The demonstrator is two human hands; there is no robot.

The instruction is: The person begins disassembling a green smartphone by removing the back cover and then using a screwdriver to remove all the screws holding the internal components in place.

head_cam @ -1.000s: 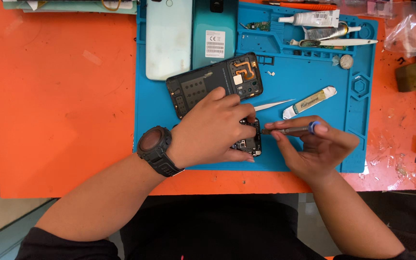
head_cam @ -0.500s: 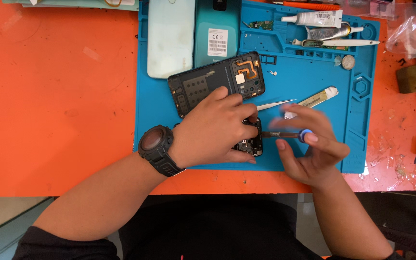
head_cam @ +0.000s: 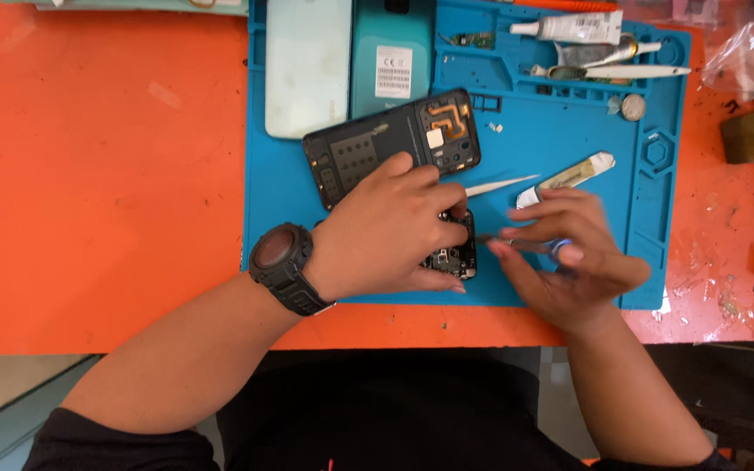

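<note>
My left hand, with a black watch on the wrist, presses down on an opened phone body lying on a blue work mat. Most of that phone is hidden under the fingers; only a dark strip of circuit parts shows. My right hand holds a thin screwdriver with a blue-tipped handle, its point at the phone's exposed edge. This hand is motion-blurred. A black inner phone frame with an orange flex cable lies just beyond my left hand.
On the mat's far side lie a pale green back cover, a teal phone shell, a glue tube, tweezers and a flat pry tool. The orange table carries clutter and debris at the right edge.
My right hand has shifted slightly down and turned with the screwdriver, its fingers now blurred. My left hand stays pressed on the phone body.
</note>
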